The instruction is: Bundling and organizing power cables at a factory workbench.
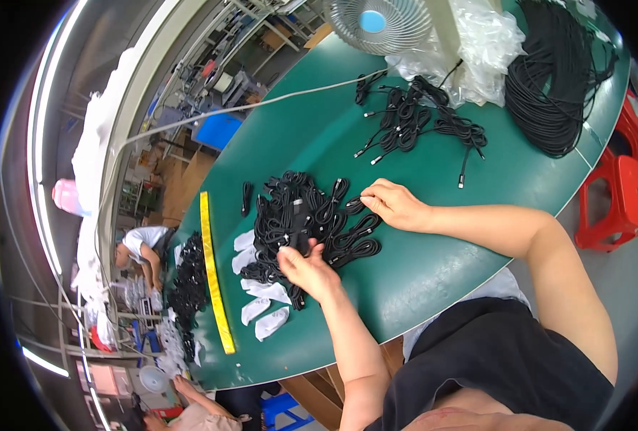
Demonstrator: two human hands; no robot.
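A heap of coiled black cables (pixel 290 223) with metal plugs lies on the green table (pixel 419 287) in front of me. My left hand (pixel 309 271) is at the near edge of the heap, with thumb and fingers apart and nothing visibly gripped. To its right, my right hand (pixel 399 206) is closed, thumb and fingertips pinched at one end of a small coiled black cable (pixel 355 206). Its fingers partly hide that end. More coiled cables (pixel 357 249) lie between my two hands.
White packets (pixel 271 323) lie left of the heap, before a yellow strip (pixel 217 276). Farther off are loose cables (pixel 412 115), a fan (pixel 376 25), clear plastic bags (pixel 485 47) and a large black cable bundle (pixel 549 93). Red stools (pixel 613 205) stand right; two people work at left.
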